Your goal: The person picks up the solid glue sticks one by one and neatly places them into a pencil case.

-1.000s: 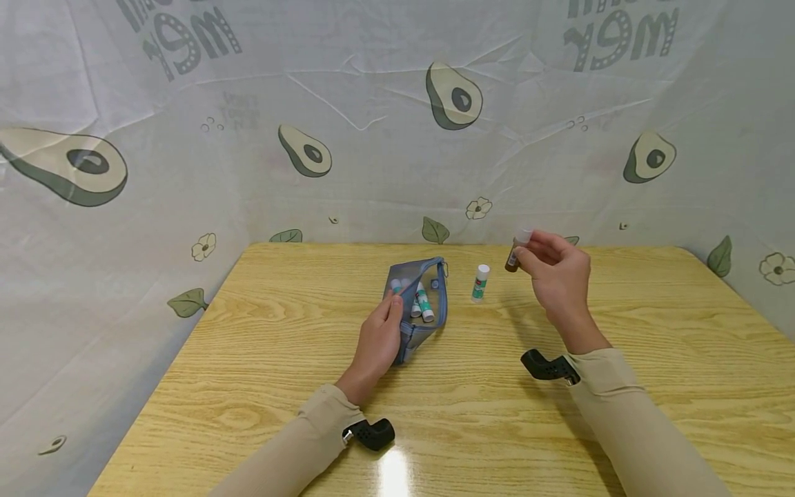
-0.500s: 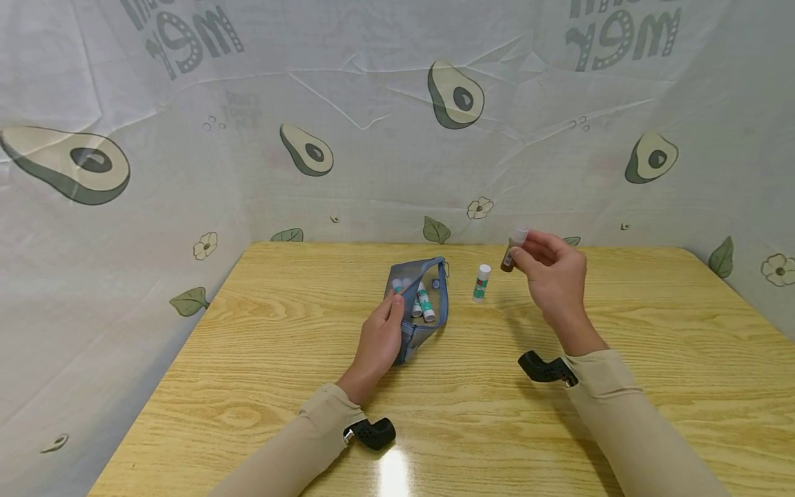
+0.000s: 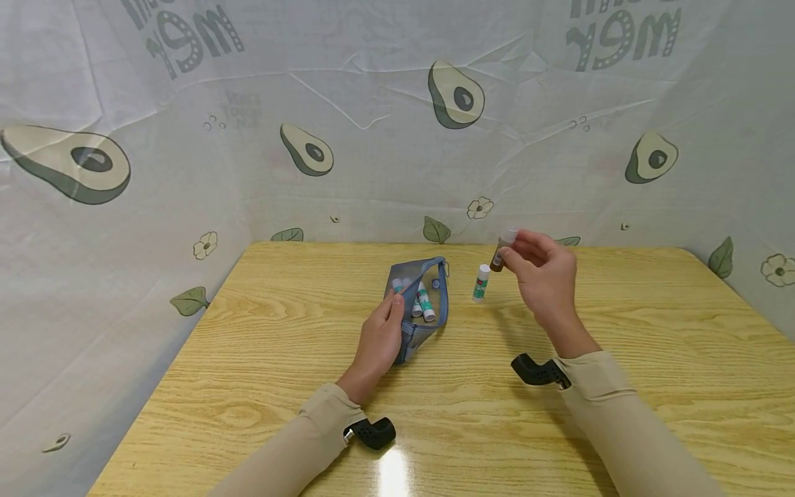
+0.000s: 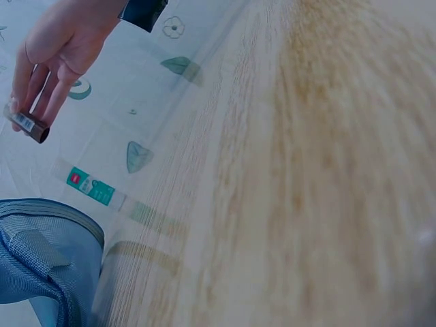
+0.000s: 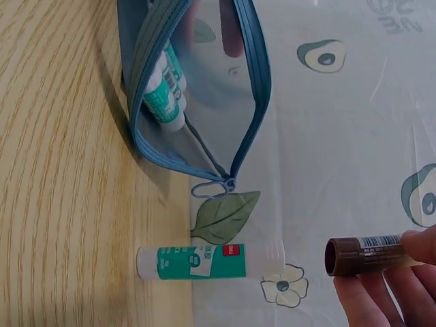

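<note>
My left hand (image 3: 379,336) grips the side of a blue see-through zip pouch (image 3: 417,339), thumb on the near face. The pouch's mouth gapes to the right, and several white-and-green glue sticks (image 3: 425,304) lie inside it. Just right of the pouch, another glue stick (image 3: 481,284) stands upright on the table. My right hand (image 3: 549,279) pinches a small brown tube (image 3: 499,258) with a pale cap between thumb and fingers, raised above the table. In the right wrist view, the tube (image 5: 368,255) shows a barcode label and a hollow brown end.
The wooden table (image 3: 279,331) reaches back to a hanging cloth (image 3: 373,90) printed with avocados and leaves. A black wrist mount (image 3: 537,371) sits on the right sleeve, and a like mount (image 3: 373,433) on the left.
My right hand has moved left with the brown tube, bringing it close above and beside the standing glue stick. My left hand and the pouch stay put.
</note>
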`<state>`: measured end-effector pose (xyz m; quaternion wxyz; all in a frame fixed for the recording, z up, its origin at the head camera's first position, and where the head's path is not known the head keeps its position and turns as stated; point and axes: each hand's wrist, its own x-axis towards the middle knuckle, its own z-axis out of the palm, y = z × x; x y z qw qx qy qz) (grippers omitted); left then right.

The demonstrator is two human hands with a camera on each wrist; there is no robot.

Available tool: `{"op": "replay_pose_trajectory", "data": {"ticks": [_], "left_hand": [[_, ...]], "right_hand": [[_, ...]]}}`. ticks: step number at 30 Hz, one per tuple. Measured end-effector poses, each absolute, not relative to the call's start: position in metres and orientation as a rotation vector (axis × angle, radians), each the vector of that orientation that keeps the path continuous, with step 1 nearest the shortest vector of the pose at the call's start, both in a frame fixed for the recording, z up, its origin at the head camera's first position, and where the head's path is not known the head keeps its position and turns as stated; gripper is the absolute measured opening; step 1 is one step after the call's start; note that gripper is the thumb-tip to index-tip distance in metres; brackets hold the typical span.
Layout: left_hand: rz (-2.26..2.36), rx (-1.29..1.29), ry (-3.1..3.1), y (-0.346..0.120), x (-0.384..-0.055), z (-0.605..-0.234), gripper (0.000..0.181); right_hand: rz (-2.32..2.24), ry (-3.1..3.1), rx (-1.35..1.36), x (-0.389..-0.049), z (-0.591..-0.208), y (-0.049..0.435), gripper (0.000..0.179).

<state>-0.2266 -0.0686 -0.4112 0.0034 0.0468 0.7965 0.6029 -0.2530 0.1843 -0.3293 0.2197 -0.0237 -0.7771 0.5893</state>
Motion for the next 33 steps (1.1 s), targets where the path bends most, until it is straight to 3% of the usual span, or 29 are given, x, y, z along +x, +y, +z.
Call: {"op": "replay_pose_trajectory", "data": {"ticks": [33], "left_hand": [[1.873,0.114,2.508,-0.069,-0.226,-0.408,0.059]], "right_hand": [[1.506,-2.272,0.132,-0.256,-0.354,0.144,0.030]]}}
